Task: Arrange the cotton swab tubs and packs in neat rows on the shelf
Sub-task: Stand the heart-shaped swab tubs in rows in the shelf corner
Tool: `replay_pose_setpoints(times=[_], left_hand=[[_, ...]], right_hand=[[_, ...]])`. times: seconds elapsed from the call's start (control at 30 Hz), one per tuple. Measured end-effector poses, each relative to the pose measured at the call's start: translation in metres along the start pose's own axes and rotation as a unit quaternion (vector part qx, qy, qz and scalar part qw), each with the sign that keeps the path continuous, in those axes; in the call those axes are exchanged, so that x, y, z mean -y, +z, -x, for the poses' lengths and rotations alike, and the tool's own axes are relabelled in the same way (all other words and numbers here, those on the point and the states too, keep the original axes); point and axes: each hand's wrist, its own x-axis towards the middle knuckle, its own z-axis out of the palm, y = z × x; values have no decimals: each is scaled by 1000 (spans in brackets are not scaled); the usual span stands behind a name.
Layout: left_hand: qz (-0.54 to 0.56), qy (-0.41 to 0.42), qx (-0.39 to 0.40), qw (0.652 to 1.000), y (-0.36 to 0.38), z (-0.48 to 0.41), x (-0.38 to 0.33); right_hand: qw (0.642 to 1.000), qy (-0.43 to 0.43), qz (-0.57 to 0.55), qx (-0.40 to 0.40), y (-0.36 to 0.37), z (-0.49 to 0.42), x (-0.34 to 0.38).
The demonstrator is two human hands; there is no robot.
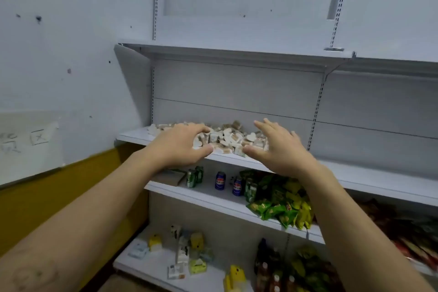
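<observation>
White swab tubs (227,140) heaped along shelf (132,136), flanked by left hand (180,147) and right hand (279,149); fingers (263,127) spread, holding nothing.

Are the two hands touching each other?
Apart. The head view shows a clear gap between the left hand and the right hand, with the pile of cotton swab tubs showing through it.

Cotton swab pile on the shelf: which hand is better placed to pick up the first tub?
Probably left. The left hand curves its fingers over a heart-shaped tub at the front of the pile; the right hand is held flat at its right edge.
</observation>
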Motion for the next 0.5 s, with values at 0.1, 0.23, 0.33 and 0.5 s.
replay_pose_setpoints(times=[0.1,0.23,0.33,0.5], left_hand=[[-3,-15,1,1000,5,-4,10],[-4,-34,7,999,13,-10,34],[-14,-43,13,999,19,-16,58],[-17,-58,24,998,27,-33,114]], right_hand=[[1000,-9,13,-3,12,-12,1],[1000,-21,10,6,34,-34,6],[1000,-20,18,10,54,-56,12],[999,-26,23,27,92,-103,36]])
